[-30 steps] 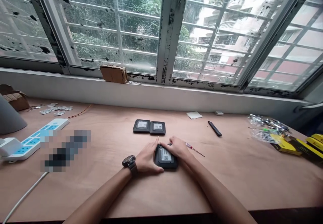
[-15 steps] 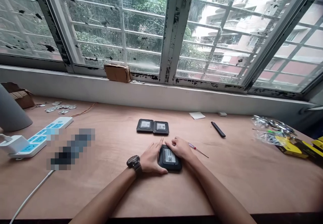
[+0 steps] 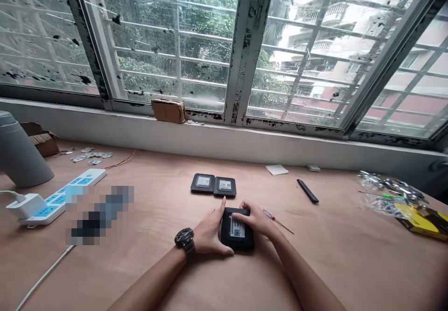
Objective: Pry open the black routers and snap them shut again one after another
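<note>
A flat black square case [image 3: 227, 238] with a white printed label lies on the table in front of me. My left hand [image 3: 210, 231], wearing a black watch [image 3: 185, 240] at the wrist, braces its left side, index finger at the far corner and thumb at the near edge. At the far right corner my right hand [image 3: 255, 218] grips the case, thumb across the top by the label and fingers curled over the edge. Just beyond, two similar black cases, a left one [image 3: 202, 189] and a right one [image 3: 224, 193], sit side by side. A thin screwdriver [image 3: 278, 221] rests right of my right hand.
A black bar-shaped piece [image 3: 308, 191] and a white pad [image 3: 276, 169] lie farther right. Plastic bags [image 3: 385, 203] and a yellow-black box [image 3: 422, 222] are at the right edge. On the left are a power strip [image 3: 87, 176], a grey cylinder [image 3: 26, 157] and a blurred-out item.
My right thumb has moved onto the top of the case beside the label, and its fingers have curled over the far right edge. My left hand stays much the same; the view has shifted slightly.
</note>
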`<state>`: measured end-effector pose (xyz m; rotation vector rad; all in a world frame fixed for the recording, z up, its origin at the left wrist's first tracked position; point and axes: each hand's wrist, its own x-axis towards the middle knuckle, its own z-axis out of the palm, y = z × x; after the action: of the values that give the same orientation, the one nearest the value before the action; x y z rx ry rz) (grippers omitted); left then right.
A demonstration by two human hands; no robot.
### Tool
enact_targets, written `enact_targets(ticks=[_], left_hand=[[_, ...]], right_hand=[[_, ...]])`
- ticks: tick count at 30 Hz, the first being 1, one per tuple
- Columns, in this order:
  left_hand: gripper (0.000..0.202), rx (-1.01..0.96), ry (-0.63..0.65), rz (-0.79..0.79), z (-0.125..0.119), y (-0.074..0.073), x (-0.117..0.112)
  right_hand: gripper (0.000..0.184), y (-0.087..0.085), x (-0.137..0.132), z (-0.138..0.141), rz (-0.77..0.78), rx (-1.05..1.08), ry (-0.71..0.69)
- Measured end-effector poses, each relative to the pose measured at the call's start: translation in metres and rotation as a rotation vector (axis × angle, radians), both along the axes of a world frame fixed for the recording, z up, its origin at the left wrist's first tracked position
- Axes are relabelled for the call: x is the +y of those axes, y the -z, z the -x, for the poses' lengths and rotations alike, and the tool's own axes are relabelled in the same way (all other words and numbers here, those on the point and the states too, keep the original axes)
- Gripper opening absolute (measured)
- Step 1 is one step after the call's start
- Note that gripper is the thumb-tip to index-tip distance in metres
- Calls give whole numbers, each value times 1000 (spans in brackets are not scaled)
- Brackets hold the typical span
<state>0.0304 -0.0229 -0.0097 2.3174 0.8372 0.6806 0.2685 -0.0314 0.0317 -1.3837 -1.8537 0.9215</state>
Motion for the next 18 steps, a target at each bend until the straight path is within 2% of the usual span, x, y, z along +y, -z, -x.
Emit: enact_targets(ticks=[3, 6, 8, 11, 15, 18], left_hand=[[152, 50, -55, -72, 5, -13, -11], [131, 225, -242, -217, 21, -19, -32], [114, 346, -418, -260, 38, -16, -51], [109, 439, -593, -268, 63, -8, -77], [93, 406, -582, -261, 80, -7, -88], [87, 335, -522, -223, 83, -14, -78]], right_hand=[[43, -13, 0, -7, 16, 152, -45], [41, -30, -1, -20, -31, 250, -23], [40, -42, -4, -28, -62, 224, -3], [32, -58, -11, -33, -157, 12, -100], [18, -70, -25, -26, -430, -332, -330], [16, -61, -40, -31, -599, -480, -382]])
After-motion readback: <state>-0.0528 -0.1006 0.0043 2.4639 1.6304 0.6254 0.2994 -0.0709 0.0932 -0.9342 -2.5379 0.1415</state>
